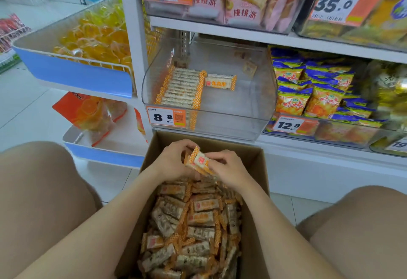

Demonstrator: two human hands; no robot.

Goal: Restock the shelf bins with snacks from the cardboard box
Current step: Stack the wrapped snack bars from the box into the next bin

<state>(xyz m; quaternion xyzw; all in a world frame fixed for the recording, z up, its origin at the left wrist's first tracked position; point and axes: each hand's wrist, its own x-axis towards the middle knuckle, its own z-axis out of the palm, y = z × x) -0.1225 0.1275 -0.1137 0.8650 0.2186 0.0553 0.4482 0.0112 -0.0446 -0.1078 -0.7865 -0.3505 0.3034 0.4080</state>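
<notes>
Both hands, the left hand and the right hand, are pinching a small stack of snack bars at frame centre. The clear bin above is holding one neat row, and the cardboard box looks nearly full, so most work is remaining.

Bright diffuse light is filling the scene, casting soft shadows, while wide-angle distortion is bending and blurring the edges.

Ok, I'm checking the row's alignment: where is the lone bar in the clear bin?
In the head view, the lone bar lies flat in the clear bin, just right of the stacked row.
</notes>
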